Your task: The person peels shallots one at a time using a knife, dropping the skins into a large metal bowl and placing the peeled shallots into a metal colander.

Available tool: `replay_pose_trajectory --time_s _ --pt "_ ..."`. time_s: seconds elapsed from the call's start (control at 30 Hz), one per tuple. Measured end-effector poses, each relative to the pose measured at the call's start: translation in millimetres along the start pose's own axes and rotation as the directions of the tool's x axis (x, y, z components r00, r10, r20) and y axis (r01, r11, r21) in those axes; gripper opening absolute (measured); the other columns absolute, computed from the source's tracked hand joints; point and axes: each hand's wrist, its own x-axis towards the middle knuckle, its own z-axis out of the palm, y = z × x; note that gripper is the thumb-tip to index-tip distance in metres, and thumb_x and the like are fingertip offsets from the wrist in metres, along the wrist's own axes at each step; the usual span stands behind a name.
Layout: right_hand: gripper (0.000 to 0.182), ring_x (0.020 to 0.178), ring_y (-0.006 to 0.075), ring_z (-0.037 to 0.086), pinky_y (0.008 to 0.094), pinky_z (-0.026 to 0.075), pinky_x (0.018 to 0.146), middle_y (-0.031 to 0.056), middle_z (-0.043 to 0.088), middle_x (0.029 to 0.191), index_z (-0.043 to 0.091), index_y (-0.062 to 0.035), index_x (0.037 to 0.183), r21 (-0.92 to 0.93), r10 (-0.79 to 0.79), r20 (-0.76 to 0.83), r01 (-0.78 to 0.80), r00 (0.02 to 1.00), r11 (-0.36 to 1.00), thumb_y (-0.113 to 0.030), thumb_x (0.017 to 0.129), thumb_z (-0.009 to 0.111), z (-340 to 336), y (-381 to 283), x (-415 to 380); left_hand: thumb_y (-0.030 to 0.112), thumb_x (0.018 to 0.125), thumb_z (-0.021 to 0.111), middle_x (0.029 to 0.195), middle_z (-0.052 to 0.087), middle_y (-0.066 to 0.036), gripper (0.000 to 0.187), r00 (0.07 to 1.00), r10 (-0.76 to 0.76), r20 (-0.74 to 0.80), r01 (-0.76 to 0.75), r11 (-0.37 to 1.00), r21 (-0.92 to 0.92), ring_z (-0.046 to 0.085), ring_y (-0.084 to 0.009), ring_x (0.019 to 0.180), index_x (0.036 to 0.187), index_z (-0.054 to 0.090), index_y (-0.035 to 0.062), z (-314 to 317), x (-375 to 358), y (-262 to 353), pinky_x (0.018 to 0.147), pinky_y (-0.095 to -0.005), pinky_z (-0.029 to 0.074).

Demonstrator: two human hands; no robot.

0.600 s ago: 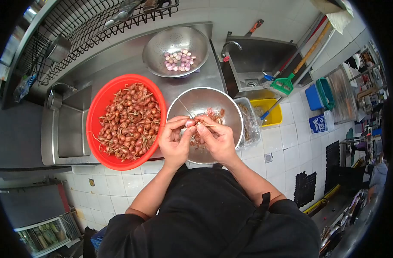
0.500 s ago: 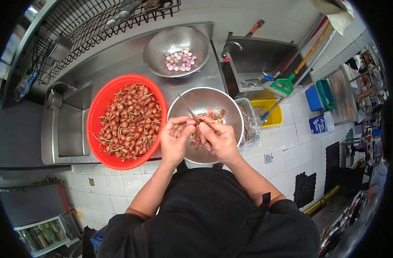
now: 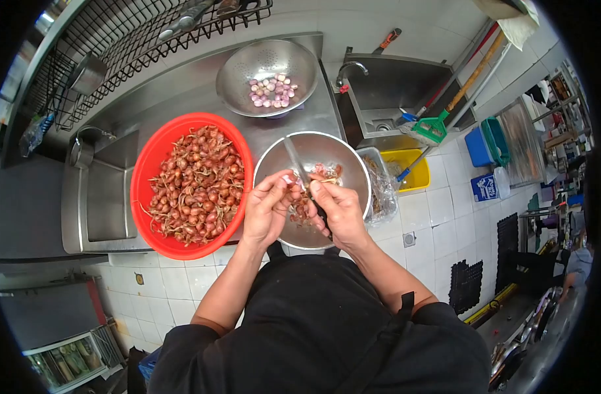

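Over a steel bowl (image 3: 267,226) with reddish peelings (image 3: 326,172) in it, my left hand (image 3: 266,213) pinches a small shallot (image 3: 289,178). My right hand (image 3: 343,213) is wrapped round the dark handle of a small knife (image 3: 295,157), whose blade points up and away, beside the shallot. To the left, a red basin (image 3: 140,190) is heaped with unpeeled shallots (image 3: 198,187). Behind the bowl stands a steel colander (image 3: 238,75) holding peeled pink and white shallots (image 3: 273,92).
Sinks lie at the left (image 3: 110,203) and the back right (image 3: 405,92). A clear tub (image 3: 381,197) of peelings and a yellow bucket (image 3: 415,172) stand right of the bowl. A green broom (image 3: 433,129) leans nearby. A person's arm (image 3: 568,282) shows at far right.
The knife blade has turned broader side to view and stands a little apart from the shallot. My hands have opened slightly away from each other. At far right, the person has moved further into view.
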Motion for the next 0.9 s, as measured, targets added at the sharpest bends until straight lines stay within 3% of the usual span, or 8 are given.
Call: replay_pose_trajectory --time_s 0.1,0.17,0.23,0.3,0.43,0.53,0.73,0.9 --pt "0.033 0.045 0.0054 0.045 0.0206 0.031 0.036 0.0004 0.055 0.062 0.064 -0.0019 0.083 -0.079 -0.023 -0.115 0.014 0.993 0.997 -0.026 0.103 0.051 -10.2 2.6 4.6 0.017 0.101 0.052 0.109 0.063 -0.011 0.033 0.999 0.017 -0.030 -0.020 0.994 -0.105 0.065 -0.0188 0.099 0.126 0.054 -0.0036 4.1 -0.3 7.9 0.087 -0.0290 0.056" --pt "0.038 0.043 0.0050 0.043 0.0224 0.031 0.037 -0.0002 0.053 0.059 0.061 -0.0033 0.074 -0.345 -0.116 -0.110 0.072 0.987 0.936 -0.026 0.103 0.050 -28.5 15.6 11.9 0.017 0.101 0.051 0.106 0.063 -0.010 0.032 1.000 0.018 -0.001 -0.018 0.994 -0.109 0.065 -0.0191 0.097 0.127 0.054 -0.0018 5.6 -2.6 13.2 0.084 -0.0276 0.055" --pt "0.033 0.046 0.0057 0.044 0.0228 0.034 0.043 0.0001 0.053 0.059 0.064 -0.0004 0.085 -0.465 -0.133 -0.070 0.086 0.989 0.881 -0.023 0.103 0.049 -53.4 36.8 23.2 0.017 0.102 0.051 0.107 0.062 -0.011 0.032 0.999 -0.013 0.034 0.016 0.998 -0.067 0.064 -0.0175 0.094 0.129 0.053 0.0001 -1.9 -2.3 12.6 0.080 -0.0263 0.055" --pt "0.028 0.078 0.0098 0.063 0.0254 0.049 0.068 0.0099 0.066 0.080 0.062 0.0047 0.109 -0.735 -0.019 -0.018 0.000 1.000 0.678 -0.020 0.102 0.050 -57.6 33.9 24.5 0.016 0.102 0.051 0.107 0.063 -0.011 0.032 1.000 -0.018 0.003 0.018 0.998 -0.068 0.063 -0.0168 0.092 0.129 0.053 0.0005 -2.5 -0.9 12.6 0.078 -0.0260 0.054" --pt "0.026 0.093 0.0116 0.064 0.0250 0.050 0.078 0.0134 0.068 0.093 0.056 0.0039 0.119 -0.525 -0.061 -0.048 0.027 0.997 0.851 -0.014 0.101 0.051 -33.7 16.9 6.7 0.016 0.101 0.052 0.108 0.063 -0.012 0.032 0.998 0.053 -0.043 -0.055 0.997 -0.047 0.062 -0.0152 0.089 0.129 0.054 -0.0006 0.1 -3.3 12.1 0.077 -0.0256 0.053" --pt "0.028 0.077 0.0054 0.057 0.0223 0.046 0.067 0.0040 0.063 0.084 0.049 0.0024 0.124 -0.269 -0.113 0.084 0.132 0.990 0.954 -0.008 0.098 0.054 -14.2 3.8 -5.8 0.011 0.099 0.057 0.110 0.066 -0.014 0.030 0.993 0.085 -0.084 -0.080 0.995 0.061 0.065 -0.0159 0.089 0.125 0.057 -0.0033 5.1 -3.2 10.9 0.077 -0.0273 0.054" --pt "0.020 0.067 0.0040 0.050 0.0226 0.040 0.060 0.0014 0.057 0.076 0.051 0.0033 0.113 -0.322 -0.196 0.092 0.215 0.976 0.922 -0.009 0.098 0.055 1.5 3.5 -2.2 0.001 0.092 0.064 0.108 0.066 -0.015 0.030 0.969 0.235 -0.084 -0.188 0.910 0.369 0.062 -0.0159 0.087 0.122 0.060 -0.0042 15.2 -2.5 10.6 0.077 -0.0286 0.052" --pt "0.016 0.069 0.0055 0.052 0.0241 0.042 0.063 0.0048 0.059 0.077 0.051 0.0035 0.107 -0.369 -0.232 0.107 0.255 0.967 0.894 -0.008 0.097 0.056 1.6 3.8 -3.7 0.001 0.091 0.066 0.100 0.069 -0.012 0.027 0.946 0.311 -0.092 -0.254 0.886 0.387 0.066 -0.0151 0.085 0.116 0.063 -0.0051 14.8 -0.8 10.8 0.078 -0.0276 0.054"
